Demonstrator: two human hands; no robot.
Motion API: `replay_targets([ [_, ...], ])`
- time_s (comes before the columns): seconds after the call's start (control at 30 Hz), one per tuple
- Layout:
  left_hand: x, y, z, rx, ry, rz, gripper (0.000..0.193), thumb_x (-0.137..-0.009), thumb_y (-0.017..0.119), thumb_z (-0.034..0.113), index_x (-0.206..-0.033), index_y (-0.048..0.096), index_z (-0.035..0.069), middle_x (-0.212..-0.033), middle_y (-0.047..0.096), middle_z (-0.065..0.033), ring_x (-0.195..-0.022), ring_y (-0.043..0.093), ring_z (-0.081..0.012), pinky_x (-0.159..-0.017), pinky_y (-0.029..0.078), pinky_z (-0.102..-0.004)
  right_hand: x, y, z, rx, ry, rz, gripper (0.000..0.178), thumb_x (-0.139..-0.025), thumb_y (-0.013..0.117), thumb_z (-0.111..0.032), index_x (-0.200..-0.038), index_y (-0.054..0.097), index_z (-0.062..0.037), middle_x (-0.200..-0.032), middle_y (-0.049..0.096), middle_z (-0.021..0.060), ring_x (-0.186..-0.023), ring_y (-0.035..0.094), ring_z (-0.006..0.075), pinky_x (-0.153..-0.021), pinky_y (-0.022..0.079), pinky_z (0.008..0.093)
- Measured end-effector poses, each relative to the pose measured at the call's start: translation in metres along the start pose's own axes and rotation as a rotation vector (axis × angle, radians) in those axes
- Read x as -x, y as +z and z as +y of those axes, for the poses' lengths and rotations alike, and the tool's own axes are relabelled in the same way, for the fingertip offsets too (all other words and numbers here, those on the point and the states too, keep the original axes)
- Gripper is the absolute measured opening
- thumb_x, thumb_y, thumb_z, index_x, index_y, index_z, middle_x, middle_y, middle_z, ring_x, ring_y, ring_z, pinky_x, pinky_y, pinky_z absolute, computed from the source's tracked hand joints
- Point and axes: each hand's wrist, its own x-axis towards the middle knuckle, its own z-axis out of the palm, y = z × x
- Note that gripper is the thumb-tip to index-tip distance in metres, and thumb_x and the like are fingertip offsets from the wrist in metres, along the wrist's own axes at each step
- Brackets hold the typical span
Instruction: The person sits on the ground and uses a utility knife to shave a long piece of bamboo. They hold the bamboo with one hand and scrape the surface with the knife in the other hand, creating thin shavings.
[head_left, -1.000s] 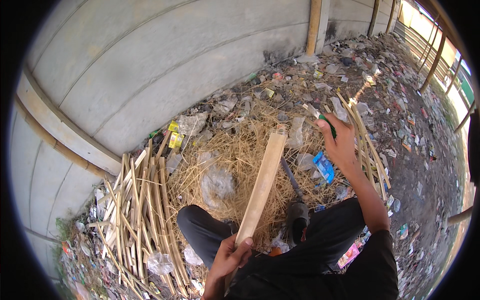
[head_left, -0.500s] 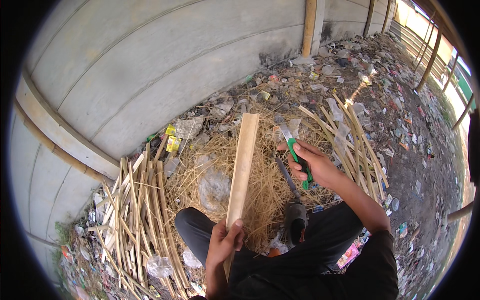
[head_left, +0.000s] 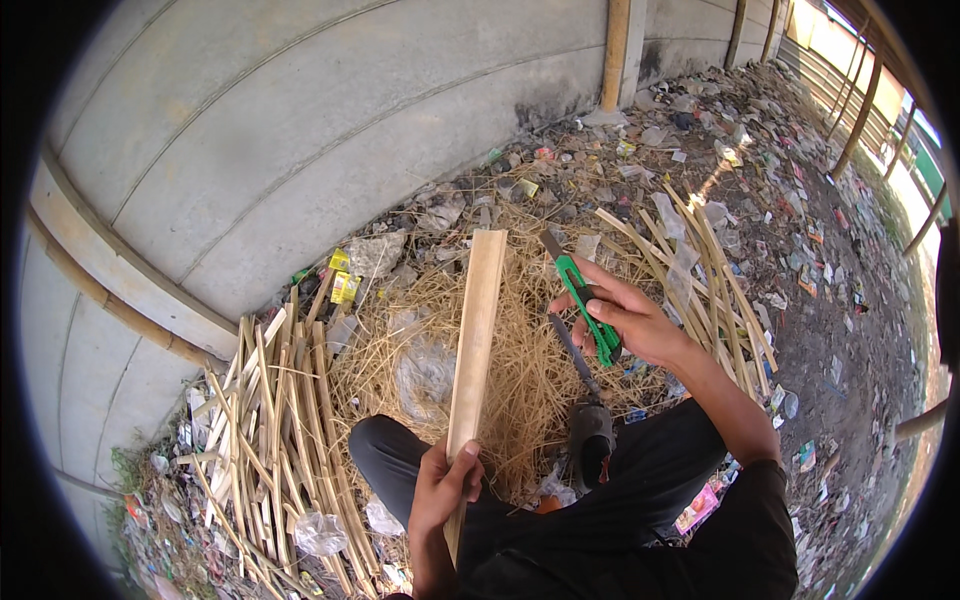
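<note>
A long pale bamboo slat [head_left: 473,340] stands almost upright in front of me, its lower end gripped by my left hand [head_left: 443,487] above my dark trousers. To the right of the slat's upper half, my right hand [head_left: 628,320] holds a green utility knife [head_left: 582,299] with its blade pointing up and left, a short gap away from the slat. A dark-handled tool [head_left: 583,400] lies on the straw below my right hand.
A heap of straw-like shavings [head_left: 520,350] covers the ground ahead. Bundles of split bamboo strips lie at the left [head_left: 270,420] and at the right [head_left: 700,270]. A grey concrete wall [head_left: 300,130] curves behind, and the ground is littered with wrappers and plastic.
My right hand came back from the far right with the green knife and now holds it close to the slat. The slat has swung from a rightward tilt to nearly upright.
</note>
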Motion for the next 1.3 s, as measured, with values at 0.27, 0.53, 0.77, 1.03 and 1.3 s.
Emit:
replay_targets([
  [0.27,0.0,-0.001,0.001,-0.007,0.015,0.007,0.027,-0.115,0.063,0.028,-0.105,0.061,0.003,-0.071,0.058,-0.0018,-0.057,0.056,-0.0106,-0.051,0.045,-0.0278,0.001,-0.007,0.004,-0.008,-0.012,-0.107,0.072,-0.109,0.037,0.003,-0.178,0.018,-0.0094,-0.141,0.062,0.0134,-0.08,0.05,0.0124,-0.071,0.047,0.0299],
  [0.53,0.001,-0.003,0.006,-0.008,0.023,0.025,0.028,-0.115,0.063,0.029,-0.106,0.061,0.003,-0.072,0.058,-0.0021,-0.057,0.056,-0.0105,-0.051,0.046,-0.0276,0.007,0.0,-0.003,0.19,-0.066,-0.112,0.062,-0.118,0.039,-0.009,-0.177,0.021,-0.0094,-0.127,0.064,0.0093,-0.075,0.049,0.0088,-0.065,0.045,0.0253],
  [0.77,0.001,-0.006,0.007,-0.014,0.035,0.058,0.029,-0.114,0.064,0.031,-0.109,0.061,0.003,-0.071,0.058,-0.0025,-0.056,0.056,-0.0106,-0.05,0.045,-0.0267,0.009,0.005,-0.003,0.3,-0.176,-0.035,0.055,-0.119,0.046,-0.016,-0.172,0.035,-0.0072,-0.104,0.065,0.0053,-0.065,0.048,0.0056,-0.059,0.043,0.0241],
  [1.03,0.001,-0.009,0.006,0.015,0.039,0.037,0.028,-0.114,0.065,0.031,-0.112,0.061,0.003,-0.071,0.058,-0.0026,-0.056,0.056,-0.0104,-0.05,0.045,-0.0263,0.017,0.024,-0.014,0.528,-0.273,0.135,0.048,-0.116,0.056,-0.025,-0.161,0.054,-0.0086,-0.083,0.066,0.0016,-0.063,0.055,0.0059,-0.06,0.047,0.0267],
  [1.3,0.004,-0.005,0.011,0.005,0.036,0.042,0.028,-0.113,0.065,0.029,-0.111,0.063,0.0,-0.072,0.055,-0.0023,-0.059,0.053,-0.01,-0.049,0.046,-0.0265,0.022,0.03,-0.016,0.57,-0.304,0.077,0.048,-0.114,0.054,-0.012,-0.161,0.05,-0.0019,-0.086,0.064,0.0018,-0.062,0.049,0.0035,-0.058,0.042,0.0242],
])
